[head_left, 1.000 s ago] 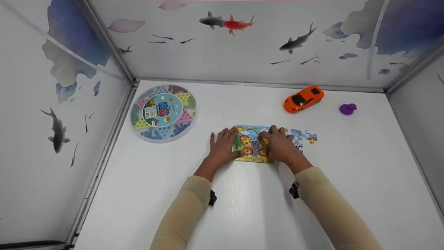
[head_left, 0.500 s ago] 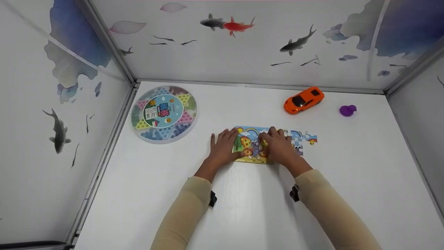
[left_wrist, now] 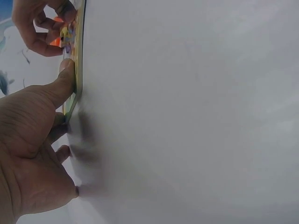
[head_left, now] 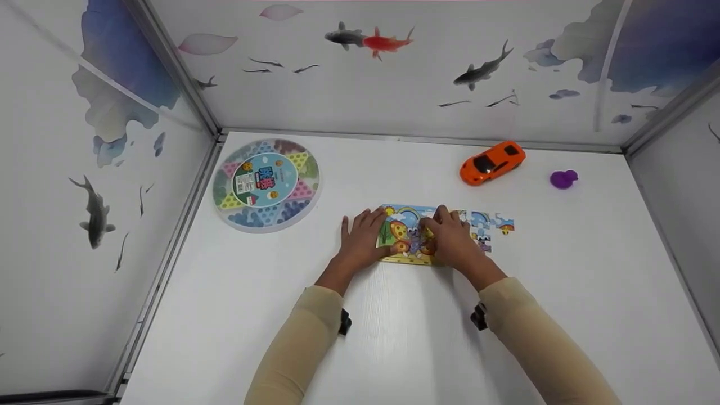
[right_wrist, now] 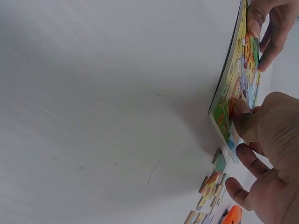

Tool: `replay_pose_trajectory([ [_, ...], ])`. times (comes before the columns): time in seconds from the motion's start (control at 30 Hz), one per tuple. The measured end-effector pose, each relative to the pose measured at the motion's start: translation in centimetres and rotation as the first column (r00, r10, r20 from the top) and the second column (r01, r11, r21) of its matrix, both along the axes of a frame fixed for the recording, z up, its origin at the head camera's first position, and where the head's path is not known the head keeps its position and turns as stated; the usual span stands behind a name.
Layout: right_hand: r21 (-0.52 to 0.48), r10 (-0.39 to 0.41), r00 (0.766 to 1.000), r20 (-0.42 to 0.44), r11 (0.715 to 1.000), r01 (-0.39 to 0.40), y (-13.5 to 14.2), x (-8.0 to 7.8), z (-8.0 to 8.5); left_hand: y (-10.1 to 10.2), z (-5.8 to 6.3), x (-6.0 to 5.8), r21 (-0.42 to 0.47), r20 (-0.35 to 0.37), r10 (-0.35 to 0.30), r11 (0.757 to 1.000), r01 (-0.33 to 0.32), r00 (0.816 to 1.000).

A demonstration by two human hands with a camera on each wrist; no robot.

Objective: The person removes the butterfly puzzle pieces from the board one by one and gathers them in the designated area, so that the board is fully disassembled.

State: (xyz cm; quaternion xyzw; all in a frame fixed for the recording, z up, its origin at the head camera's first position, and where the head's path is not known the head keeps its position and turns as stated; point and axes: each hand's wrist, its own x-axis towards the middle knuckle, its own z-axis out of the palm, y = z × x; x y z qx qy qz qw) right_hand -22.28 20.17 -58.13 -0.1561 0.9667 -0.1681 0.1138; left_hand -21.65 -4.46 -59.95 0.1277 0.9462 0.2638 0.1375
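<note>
While the left hand (head_left: 360,242) lies with its grip spread wide, thumb on the left end of the picture puzzle (head_left: 410,239), the right hand (head_left: 455,241) bends its grip narrow over the right part; whether it pinches a piece, I cannot tell. The puzzle lies flat on the table (head_left: 382,337), between the hands. Puzzle pieces (head_left: 482,222) sit just right of it, an orange toy car (head_left: 493,163) farther back.
</note>
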Motion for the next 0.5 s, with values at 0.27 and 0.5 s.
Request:
replay_pose_trajectory([
  [0.27, 0.050, 0.026, 0.999, -0.019, 0.998, -0.025, 0.23, 0.16, -0.14, -0.02, 0.04, 0.03, 0.003, 0.002, 0.001, 1.000, -0.001, 1.000],
  [0.5, 0.107, 0.088, 0.989, -0.119, 0.991, -0.076, 0.98, 0.53, -0.54, -0.02, -0.02, 0.05, -0.006, -0.004, -0.006, 1.000, 0.006, 1.000],
])
